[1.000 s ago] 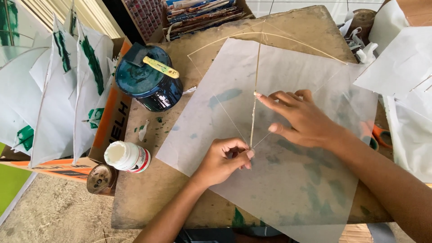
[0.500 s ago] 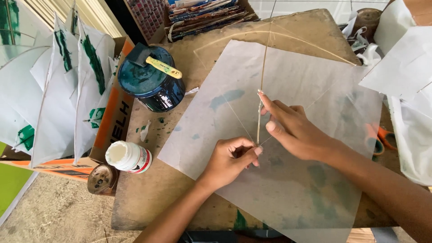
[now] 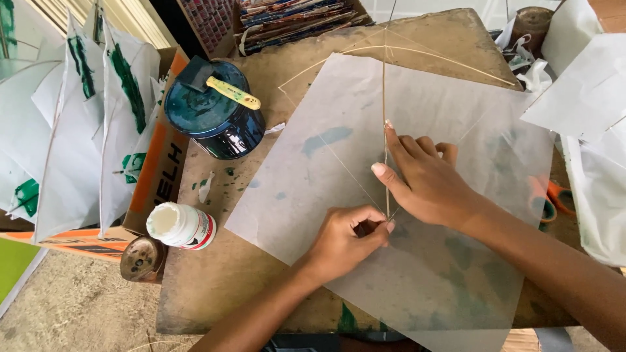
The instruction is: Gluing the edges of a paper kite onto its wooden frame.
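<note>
Worn brown board (image 3: 215,287) serves as worktop, stained with green paint spots and scuffed at the edges. A sheet of thin translucent paper (image 3: 339,117) lies flat across its middle, corner pointing to the far side. On the paper a thin straight stick (image 3: 384,98) runs near-to-far down the centre, with a bowed stick (image 3: 456,60) crossing it at the far end (kite frame, looks like).

Right hand (image 3: 427,179) lies flat on the paper, fingers together and stretched, pressing beside the straight stick, fingertip touching it. Left hand (image 3: 342,241) sits just near of it, thumb and fingers pinched shut on the near end of the stick; what else is in the pinch I cannot tell.

Left of the paper: dark blue paint can (image 3: 212,114) with a yellow-handled brush (image 3: 225,88) resting on its lid, a white glue bottle (image 3: 182,227) lying on its side, a round metal lid (image 3: 140,259). Far left, finished white kites (image 3: 72,150) with green marks stand stacked against an orange box (image 3: 153,176). Far side has a pile of magazines (image 3: 293,19). Right edge: loose white paper sheets (image 3: 587,98), orange scissors (image 3: 554,199) partly under the paper. Floor at near left is bare concrete (image 3: 72,309).
</note>
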